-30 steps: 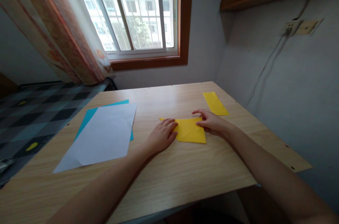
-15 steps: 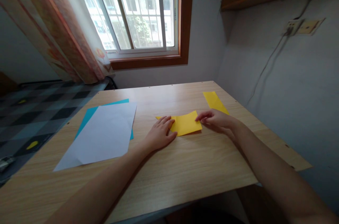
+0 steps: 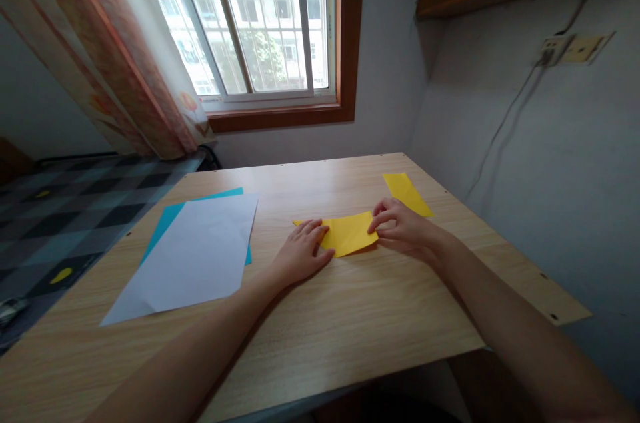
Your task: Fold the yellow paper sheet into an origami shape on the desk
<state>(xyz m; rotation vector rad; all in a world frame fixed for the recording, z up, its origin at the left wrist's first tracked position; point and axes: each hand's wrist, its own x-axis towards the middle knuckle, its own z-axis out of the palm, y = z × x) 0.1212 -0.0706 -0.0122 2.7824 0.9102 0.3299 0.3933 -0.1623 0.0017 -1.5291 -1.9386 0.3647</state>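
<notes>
A yellow sheet of paper lies folded over on the wooden table, near its middle. My left hand rests flat on the sheet's left end with its fingers stretched out, pinning it down. My right hand pinches the folded sheet's right edge between thumb and fingers. The near flap of the sheet is turned up and away from me, so the paper looks half as deep as before.
A narrow yellow paper strip lies just beyond my right hand. A white sheet covers a blue sheet on the table's left. Window and curtain stand behind, a wall with a socket at right.
The yellow sheet's near edge was lifted and folded away from me. My right hand moved from the sheet's far corner to its right edge and pinched it. My left hand stayed put.
</notes>
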